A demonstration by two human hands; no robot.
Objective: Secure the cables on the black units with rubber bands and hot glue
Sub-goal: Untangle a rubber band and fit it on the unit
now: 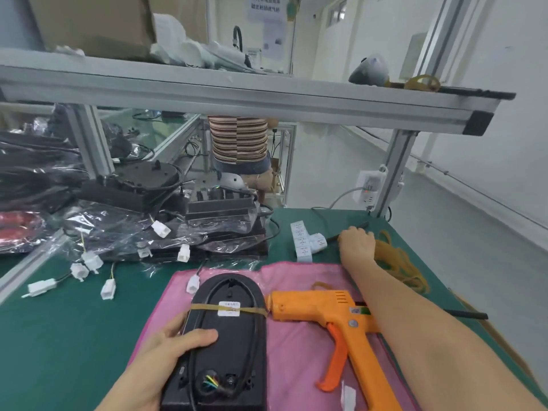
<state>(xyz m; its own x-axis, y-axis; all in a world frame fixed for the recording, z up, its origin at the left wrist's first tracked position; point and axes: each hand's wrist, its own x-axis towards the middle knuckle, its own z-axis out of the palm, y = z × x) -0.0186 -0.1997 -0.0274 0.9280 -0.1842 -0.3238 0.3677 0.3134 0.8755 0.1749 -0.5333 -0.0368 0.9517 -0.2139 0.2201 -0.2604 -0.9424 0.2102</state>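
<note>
On the green desk (74,336) a pink foam sheet (299,360) lies under the work. A black unit (228,351), flat with a rounded far end, rests on the sheet; a black cable (252,330) runs in a long loop over its top face, with coloured wires showing at the near end. A tan rubber band (207,307) is stretched across the unit over the cable and a small white label (228,308). A white connector (193,283) lies just beyond the unit's far end.

The left hand (181,339) grips the unit's left edge, thumb laid across the top and over the cable, fingers curled round the side. The right hand (357,243) reaches far out, knuckles up, fingers bent down at a loose heap of tan rubber bands (397,262); whether it has hold of any cannot be told.

An orange plastic hot glue gun (335,324) lies on its side on the sheet, just right of the unit, its nozzle touching or nearly touching the band; the right forearm passes over its rear. A curled strip of white labels (307,241) lies near the right hand.

To the far left, more black units (219,207) are stacked, some in clear crinkled plastic bags (112,223), with white connectors (89,262) on thin leads spilling onto the desk. An aluminium-framed shelf (237,99) spans above, carrying a cardboard box (92,25) and white packing. A person in a striped top (238,139) stands beyond.
</note>
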